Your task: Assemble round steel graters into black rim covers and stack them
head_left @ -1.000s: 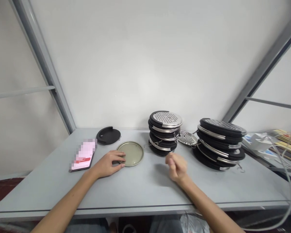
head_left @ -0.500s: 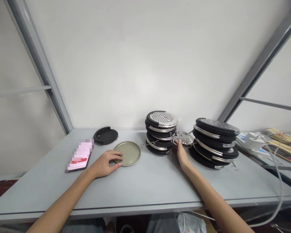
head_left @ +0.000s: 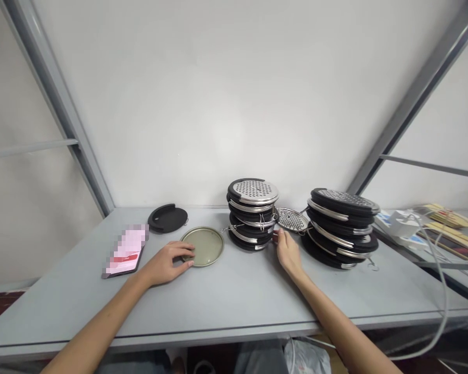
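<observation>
My left hand rests with its fingers on the left edge of a shallow round olive-green lid, the thumb apart from the fingers. My right hand stands on edge beside a stack of round graters, its fingertips at the stack's lower right side, partly hidden. The graters have perforated steel discs in black rims, with small wire hooks sticking out. Behind my right hand lies a loose steel grater disc. A taller grater stack stands to its right.
An empty black round holder lies at the back left, near a phone with a lit screen. The grey table meets a white wall. At the right are a white box, a white cable and several yellowish packets.
My right hand has drawn back slightly from the loose grater disc toward the lower side of the middle stack. My left hand stays on the lid. The view has shifted a little.
</observation>
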`<control>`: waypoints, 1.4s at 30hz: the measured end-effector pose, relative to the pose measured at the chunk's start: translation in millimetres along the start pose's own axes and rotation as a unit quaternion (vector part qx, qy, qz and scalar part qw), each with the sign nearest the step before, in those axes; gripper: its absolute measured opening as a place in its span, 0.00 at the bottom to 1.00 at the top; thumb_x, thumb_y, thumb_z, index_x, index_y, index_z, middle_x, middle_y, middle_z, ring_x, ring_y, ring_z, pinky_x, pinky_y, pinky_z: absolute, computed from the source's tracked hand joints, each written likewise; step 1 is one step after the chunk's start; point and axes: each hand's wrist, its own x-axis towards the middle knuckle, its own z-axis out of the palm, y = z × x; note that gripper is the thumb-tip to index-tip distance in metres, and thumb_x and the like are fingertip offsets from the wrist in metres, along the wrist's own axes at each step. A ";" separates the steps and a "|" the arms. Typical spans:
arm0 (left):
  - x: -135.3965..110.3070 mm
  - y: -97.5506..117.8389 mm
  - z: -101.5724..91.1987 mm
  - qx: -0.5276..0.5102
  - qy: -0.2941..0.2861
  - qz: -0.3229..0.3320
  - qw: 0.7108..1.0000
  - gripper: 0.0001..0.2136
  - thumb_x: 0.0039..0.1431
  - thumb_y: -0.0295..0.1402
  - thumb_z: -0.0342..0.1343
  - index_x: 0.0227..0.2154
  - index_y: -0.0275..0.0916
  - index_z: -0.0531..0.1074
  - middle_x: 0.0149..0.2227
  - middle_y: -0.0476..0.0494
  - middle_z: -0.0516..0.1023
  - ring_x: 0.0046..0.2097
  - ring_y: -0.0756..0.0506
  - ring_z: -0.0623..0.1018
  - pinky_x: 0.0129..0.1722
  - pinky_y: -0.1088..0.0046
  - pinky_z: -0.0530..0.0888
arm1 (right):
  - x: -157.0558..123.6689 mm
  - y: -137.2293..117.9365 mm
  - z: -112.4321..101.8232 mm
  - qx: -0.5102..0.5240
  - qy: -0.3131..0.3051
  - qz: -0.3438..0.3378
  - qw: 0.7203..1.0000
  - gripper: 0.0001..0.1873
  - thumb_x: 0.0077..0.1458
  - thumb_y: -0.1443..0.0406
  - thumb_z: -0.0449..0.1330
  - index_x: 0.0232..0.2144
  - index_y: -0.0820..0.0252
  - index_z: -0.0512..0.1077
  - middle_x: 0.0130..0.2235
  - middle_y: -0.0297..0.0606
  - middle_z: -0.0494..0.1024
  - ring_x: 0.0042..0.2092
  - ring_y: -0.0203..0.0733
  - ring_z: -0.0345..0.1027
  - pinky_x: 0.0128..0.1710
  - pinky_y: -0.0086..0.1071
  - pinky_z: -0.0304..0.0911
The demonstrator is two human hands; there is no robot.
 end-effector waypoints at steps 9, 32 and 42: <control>0.2 -0.5 1.6 0.001 0.004 0.000 1.000 0.11 0.60 0.40 0.56 0.41 0.44 0.78 0.50 0.43 0.77 0.53 0.41 0.75 0.54 0.63 0.72 | 77.3 30.6 -12.5 -0.012 -0.115 -0.147 0.982 0.27 0.42 0.71 0.51 0.46 0.60 0.74 0.50 0.42 0.77 0.57 0.50 0.65 0.59 0.48 0.57; 0.1 2.3 -0.1 -0.003 0.006 -0.004 1.000 0.11 0.59 0.38 0.56 0.42 0.43 0.78 0.50 0.42 0.78 0.53 0.41 0.75 0.54 0.62 0.73 | 88.3 29.0 3.7 -0.138 -0.130 -0.290 0.938 0.20 0.50 0.69 0.55 0.46 0.63 0.74 0.55 0.51 0.71 0.56 0.55 0.63 0.58 0.48 0.58; 0.6 3.5 -0.5 0.003 0.003 0.001 1.000 0.12 0.60 0.39 0.56 0.42 0.43 0.78 0.50 0.42 0.78 0.53 0.41 0.75 0.54 0.62 0.73 | 91.0 33.6 4.0 -0.136 -0.077 -0.260 0.953 0.15 0.50 0.68 0.55 0.40 0.62 0.76 0.46 0.49 0.76 0.49 0.52 0.68 0.51 0.44 0.63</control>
